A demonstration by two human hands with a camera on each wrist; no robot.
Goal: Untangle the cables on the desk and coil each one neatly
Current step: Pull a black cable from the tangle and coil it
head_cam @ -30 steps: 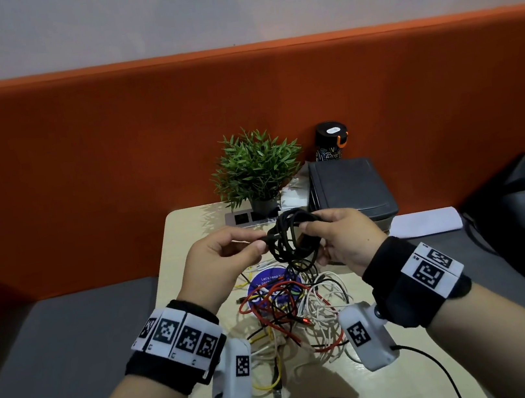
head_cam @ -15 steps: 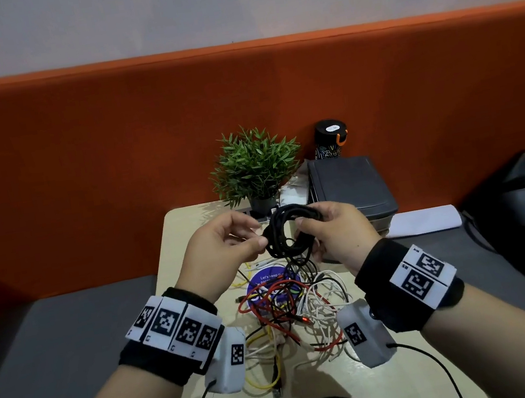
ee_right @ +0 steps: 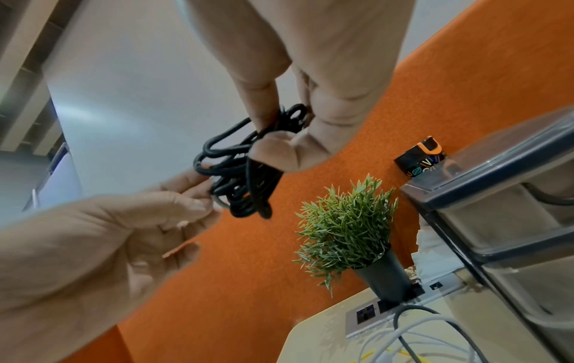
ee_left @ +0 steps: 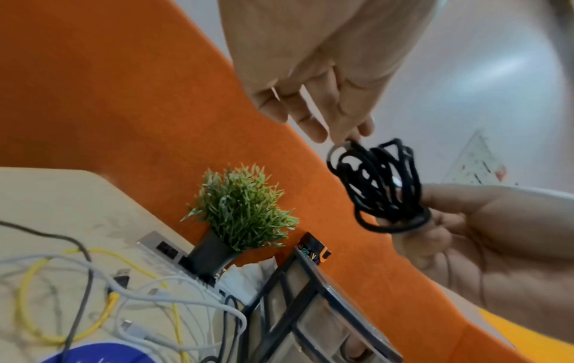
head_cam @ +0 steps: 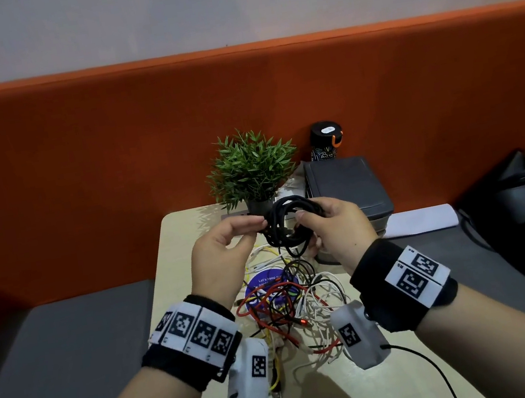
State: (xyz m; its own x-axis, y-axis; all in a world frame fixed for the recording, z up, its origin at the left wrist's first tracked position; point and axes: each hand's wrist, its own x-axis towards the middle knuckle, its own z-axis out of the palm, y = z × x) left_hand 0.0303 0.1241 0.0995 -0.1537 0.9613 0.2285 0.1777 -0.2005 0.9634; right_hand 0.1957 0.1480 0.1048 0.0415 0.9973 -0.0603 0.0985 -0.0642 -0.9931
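I note my right hand gripping the coiled black cable, raised above the desk; my left hand pinches its near edge. Below lies a tangle of cables; a potted plant stands behind.

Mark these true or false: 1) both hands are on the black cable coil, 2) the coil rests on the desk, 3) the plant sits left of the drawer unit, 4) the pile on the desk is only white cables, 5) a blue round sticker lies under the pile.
1) True: the right hand grips the black cable coil and the left hand pinches its edge.
2) False: it is held in the air above the desk.
3) True: the plant stands left of the drawer unit.
4) False: the pile has red, yellow, white and black cables.
5) True: the blue round sticker shows beneath it.
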